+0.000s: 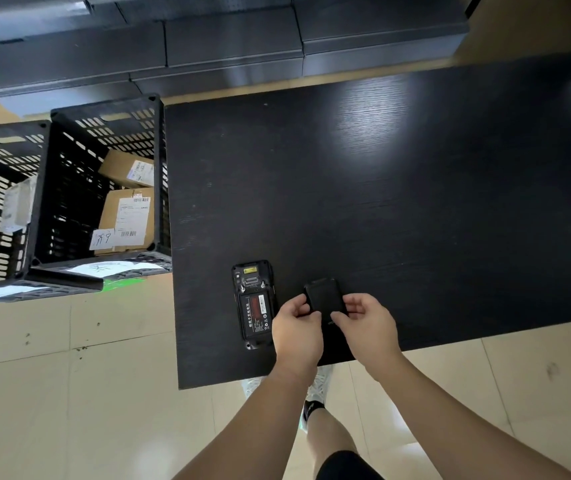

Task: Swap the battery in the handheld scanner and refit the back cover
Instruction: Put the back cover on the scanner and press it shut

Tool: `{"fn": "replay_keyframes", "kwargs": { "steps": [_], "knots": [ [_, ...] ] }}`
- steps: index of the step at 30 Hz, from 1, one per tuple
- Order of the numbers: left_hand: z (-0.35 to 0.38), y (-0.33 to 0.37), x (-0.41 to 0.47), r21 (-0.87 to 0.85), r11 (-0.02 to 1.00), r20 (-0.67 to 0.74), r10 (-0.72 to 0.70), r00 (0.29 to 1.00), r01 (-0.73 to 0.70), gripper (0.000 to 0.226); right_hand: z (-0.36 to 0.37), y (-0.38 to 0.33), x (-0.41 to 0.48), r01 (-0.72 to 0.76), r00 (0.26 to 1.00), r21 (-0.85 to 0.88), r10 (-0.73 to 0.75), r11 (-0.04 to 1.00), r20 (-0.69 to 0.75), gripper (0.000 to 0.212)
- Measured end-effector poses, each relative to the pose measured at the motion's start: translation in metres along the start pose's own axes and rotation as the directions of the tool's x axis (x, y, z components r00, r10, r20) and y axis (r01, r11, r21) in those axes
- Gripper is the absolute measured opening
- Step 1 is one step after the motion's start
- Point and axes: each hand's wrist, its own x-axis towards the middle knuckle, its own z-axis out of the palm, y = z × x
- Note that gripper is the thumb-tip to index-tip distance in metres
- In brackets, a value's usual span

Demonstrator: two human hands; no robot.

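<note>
1. The scanner [252, 304] lies face down on the tabletop [415, 202], a battery [255, 315] seated in its open bay.
2. Both hands, left hand [297, 332] and right hand [367, 329], pinch what looks like the back cover [323, 294] just beside it.
3. Refitting the cover remains.

Bare forearms [450, 420]; white sneakers [322, 382]; black shorts [346, 467]

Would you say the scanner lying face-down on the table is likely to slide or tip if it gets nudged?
The scanner lies flat on its face on the table, so tipping seems unlikely. The tabletop looks smooth, so a nudge would probably slide it. Its battery sits uncovered and might shift if jolted.
</note>
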Motion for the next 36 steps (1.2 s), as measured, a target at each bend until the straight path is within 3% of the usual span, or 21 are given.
{"fn": "replay_keyframes", "kwargs": {
  "steps": [8, 17, 36],
  "knots": [
    [-0.039, 0.014, -0.007, 0.027, 0.987, -0.03, 0.156, 0.987, -0.155, 0.04, 0.008, -0.03, -0.017, 0.068, 0.996, 0.063, -0.072, 0.996, 0.055, 0.029],
    [-0.114, 0.005, 0.008, 0.063, 0.978, -0.103, 0.202, 0.974, -0.197, 0.032, 0.066, -0.05, -0.038, 0.12, 0.972, 0.014, -0.12, 0.993, 0.201, 0.027],
    [-0.13, -0.005, 0.037, 0.199, 0.939, 0.007, 0.285, 0.958, -0.281, 0.032, 0.076, -0.044, -0.028, 0.172, 0.961, -0.102, -0.144, 0.98, 0.235, 0.024]
  ]
}}
